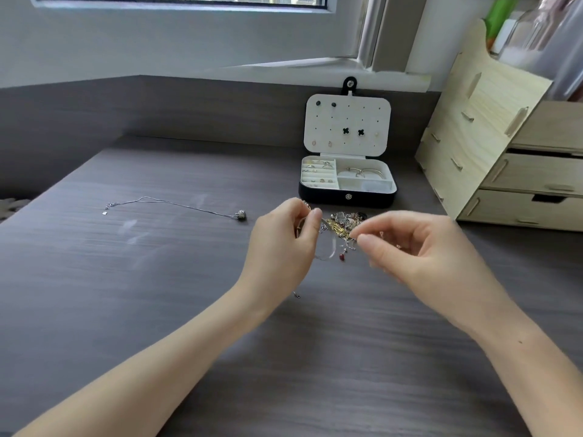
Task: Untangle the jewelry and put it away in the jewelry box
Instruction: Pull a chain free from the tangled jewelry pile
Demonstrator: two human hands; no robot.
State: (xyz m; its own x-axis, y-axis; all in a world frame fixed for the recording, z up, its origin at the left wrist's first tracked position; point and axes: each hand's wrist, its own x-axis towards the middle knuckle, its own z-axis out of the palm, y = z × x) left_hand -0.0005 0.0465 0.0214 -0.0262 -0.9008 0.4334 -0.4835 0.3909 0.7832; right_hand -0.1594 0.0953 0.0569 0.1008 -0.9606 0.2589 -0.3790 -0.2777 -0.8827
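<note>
A tangle of gold and silver chains point(342, 223) lies on the dark desk in front of the open jewelry box point(347, 197). My left hand point(280, 247) pinches a thin silver chain at the tangle's left side, and a loop of it hangs below my fingers. My right hand point(419, 247) pinches a strand at the tangle's right side, a small red bead dangling beneath. The box is black outside and white inside, with rings and a bangle in its compartments and earrings pinned in its raised lid. A separate silver necklace with a pendant point(176, 207) lies stretched out at the left.
A pale wooden drawer organizer point(517, 171) stands at the right, close to the box. The desk point(126, 310) backs onto a grey wall below a window sill. A white lacy item point(11, 205) peeks in at the left edge.
</note>
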